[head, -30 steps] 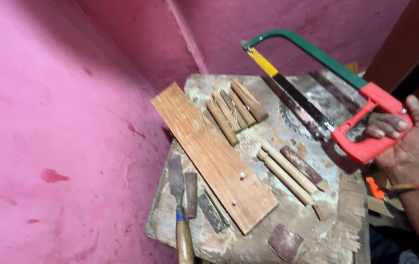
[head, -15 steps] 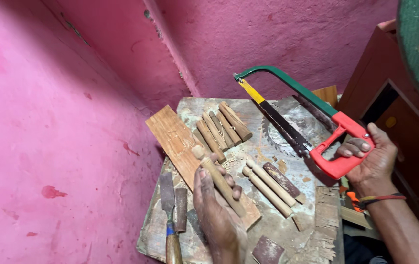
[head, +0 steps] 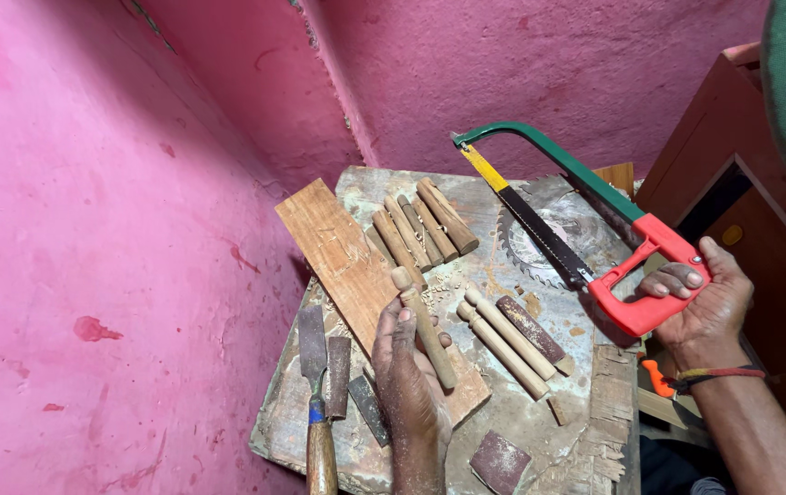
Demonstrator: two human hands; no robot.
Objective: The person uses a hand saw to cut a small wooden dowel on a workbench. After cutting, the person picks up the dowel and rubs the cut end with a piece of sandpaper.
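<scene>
While the right hand gripped the red-handled hacksaw, the left hand had come in and closed on a wooden dowel over the plank.

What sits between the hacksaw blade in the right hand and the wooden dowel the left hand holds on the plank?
Nothing visible blocks it. The right hand holds the hacksaw raised above the circular saw blade. The left hand grips the dowel on the plank; between them, two loose dowels lie flat on the worktop.
</scene>
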